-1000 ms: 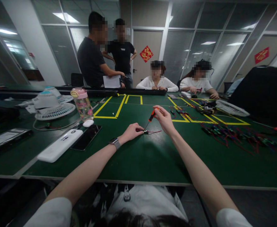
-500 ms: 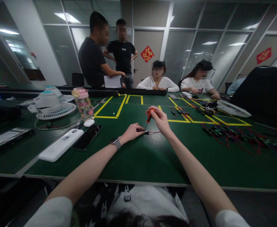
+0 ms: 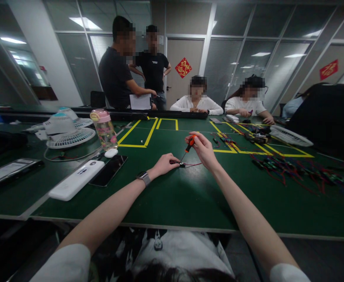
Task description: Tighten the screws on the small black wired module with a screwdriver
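My right hand (image 3: 203, 149) grips an orange and black screwdriver (image 3: 191, 143), its thin shaft slanting down to the left. The tip meets a small dark wired connector (image 3: 182, 165) on the green table (image 3: 172, 199). Closed at the left side of that connector, my left hand (image 3: 166, 163) pins it with the fingertips. Thin red and dark wires (image 3: 193, 164) run from the piece to the right, passing under my right hand. A watch (image 3: 143, 178) is on my left wrist.
To the left lie a white phone-like device (image 3: 77, 181), a black phone (image 3: 109, 170), a pink-lidded bottle (image 3: 104, 129) and a white fan (image 3: 70, 135). Wired circuit boards (image 3: 295, 170) pile up at right. Several people are beyond the table; one person (image 3: 198, 100) sits opposite.
My right hand and the screwdriver handle have shifted slightly right, so the screwdriver leans more. My left hand stays on the connector.
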The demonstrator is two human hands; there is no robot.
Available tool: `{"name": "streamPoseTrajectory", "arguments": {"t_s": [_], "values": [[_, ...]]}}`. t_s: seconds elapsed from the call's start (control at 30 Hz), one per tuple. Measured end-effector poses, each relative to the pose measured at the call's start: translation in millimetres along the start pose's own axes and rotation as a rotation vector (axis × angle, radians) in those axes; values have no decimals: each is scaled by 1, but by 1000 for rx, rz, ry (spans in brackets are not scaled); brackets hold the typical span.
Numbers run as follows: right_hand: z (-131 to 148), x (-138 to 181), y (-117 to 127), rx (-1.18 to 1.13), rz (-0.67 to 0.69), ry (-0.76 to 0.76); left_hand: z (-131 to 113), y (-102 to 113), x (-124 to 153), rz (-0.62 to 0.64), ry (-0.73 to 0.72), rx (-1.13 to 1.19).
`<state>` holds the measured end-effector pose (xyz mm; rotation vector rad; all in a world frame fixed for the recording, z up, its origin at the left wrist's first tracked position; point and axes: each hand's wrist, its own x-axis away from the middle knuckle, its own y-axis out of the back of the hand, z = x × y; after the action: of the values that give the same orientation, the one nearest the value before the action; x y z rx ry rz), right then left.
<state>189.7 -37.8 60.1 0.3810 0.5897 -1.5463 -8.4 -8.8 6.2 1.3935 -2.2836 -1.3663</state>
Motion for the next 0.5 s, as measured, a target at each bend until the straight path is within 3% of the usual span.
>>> {"name": "streamPoseTrajectory", "arguments": {"t_s": [0.23,0.5], "values": [[-3,-1,5,259,-183,110,0,2,0,14,1,-4],[-1,0,8,86,7,39,1,0,0,5,-2,7]]}}
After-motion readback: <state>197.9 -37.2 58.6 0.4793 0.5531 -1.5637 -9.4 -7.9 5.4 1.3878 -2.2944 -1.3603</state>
